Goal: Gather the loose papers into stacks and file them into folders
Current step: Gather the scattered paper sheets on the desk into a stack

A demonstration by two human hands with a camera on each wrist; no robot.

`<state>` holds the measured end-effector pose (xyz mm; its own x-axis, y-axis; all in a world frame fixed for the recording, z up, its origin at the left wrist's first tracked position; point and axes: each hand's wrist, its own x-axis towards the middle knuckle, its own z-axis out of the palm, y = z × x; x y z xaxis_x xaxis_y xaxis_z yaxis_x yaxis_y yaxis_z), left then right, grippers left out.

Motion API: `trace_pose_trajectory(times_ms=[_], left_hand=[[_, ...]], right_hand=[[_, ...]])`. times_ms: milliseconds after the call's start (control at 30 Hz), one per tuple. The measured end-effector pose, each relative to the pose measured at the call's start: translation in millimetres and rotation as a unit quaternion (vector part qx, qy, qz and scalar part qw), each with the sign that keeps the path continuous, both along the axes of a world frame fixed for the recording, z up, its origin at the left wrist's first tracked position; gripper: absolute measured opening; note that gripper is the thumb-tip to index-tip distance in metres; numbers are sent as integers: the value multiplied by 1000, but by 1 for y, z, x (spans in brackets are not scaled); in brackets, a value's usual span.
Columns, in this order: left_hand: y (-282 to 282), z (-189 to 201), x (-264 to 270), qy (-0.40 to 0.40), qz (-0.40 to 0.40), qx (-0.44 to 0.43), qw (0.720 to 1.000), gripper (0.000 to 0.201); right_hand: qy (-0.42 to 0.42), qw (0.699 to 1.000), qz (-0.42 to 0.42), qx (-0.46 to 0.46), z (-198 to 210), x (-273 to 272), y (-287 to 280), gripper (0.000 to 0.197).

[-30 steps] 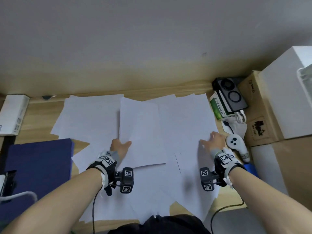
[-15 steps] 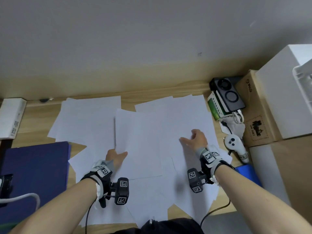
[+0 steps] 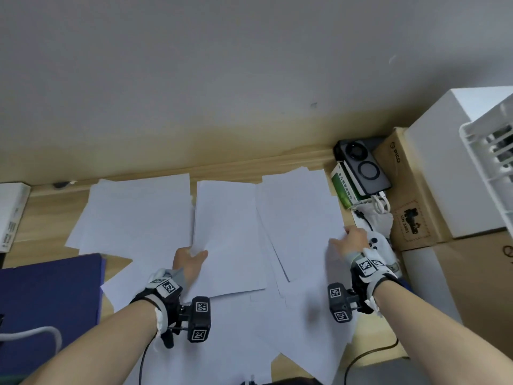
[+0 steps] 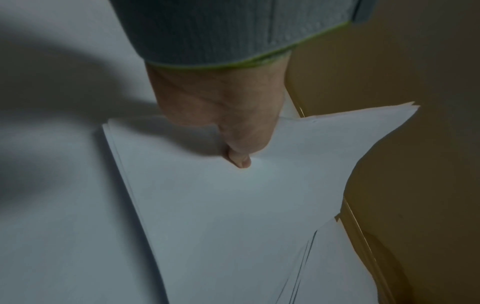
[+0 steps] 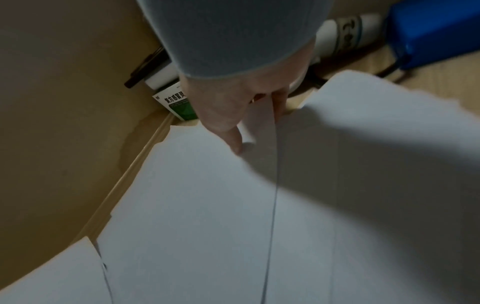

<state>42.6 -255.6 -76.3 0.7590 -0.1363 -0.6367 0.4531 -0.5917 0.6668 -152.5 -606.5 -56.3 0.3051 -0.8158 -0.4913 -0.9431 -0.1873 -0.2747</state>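
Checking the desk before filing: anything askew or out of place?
Yes: the papers lie fanned and overlapping at odd angles, and some overhang the desk's near edge. No visible damage.

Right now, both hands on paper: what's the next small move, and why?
Probably lift the right-hand sheet and carry it left onto the stack. The right hand pinches the edge of a sheet by the desk's right side, while the left hand grips a stack mid-desk; more sheets lie loose around it.
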Motion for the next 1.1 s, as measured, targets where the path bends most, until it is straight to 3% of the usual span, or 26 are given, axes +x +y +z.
trace_pose_trajectory(times_ms=[100, 233, 333, 400, 500, 633, 767, 833, 933, 1000, 1100], left_hand=[[-9, -6, -3, 18, 10, 10, 1000, 16], [-12, -9, -8, 38, 32, 20, 999, 11], [-7, -10, -6, 56, 45, 27, 997, 11], [-4, -10, -4, 68, 50, 27, 996, 22], [-4, -10, -2, 70, 46, 24, 996, 26], [-2, -7, -2, 67, 46, 15, 997, 25], [-3, -7, -3, 56, 50, 21, 997, 19], [-2, -8, -4, 55, 49, 24, 997, 11], [2, -10, -2, 50, 54, 25, 997, 15], [4, -11, -1, 48, 56, 28, 997, 20], [5, -11, 1, 41, 51, 37, 997, 13]], right_hand=[[30, 999, -5, -22, -2, -3, 3, 75], [31, 998, 5, -53, -10, 6, 10, 84], [20, 999, -33, -28, -11, 9, 12, 80], [33, 999, -30, -12, -7, 10, 12, 73], [35, 998, -26, -37, -2, 9, 16, 68], [-18, 995, 33, -92, -4, 10, 20, 80], [46, 994, 81, -61, -4, 19, 20, 80], [60, 995, 73, -45, -1, 24, 20, 72], [106, 991, 86, -4, 0, 31, 20, 41], [114, 990, 83, 12, -2, 31, 22, 42], [45, 998, 45, 11, -8, 25, 20, 30]])
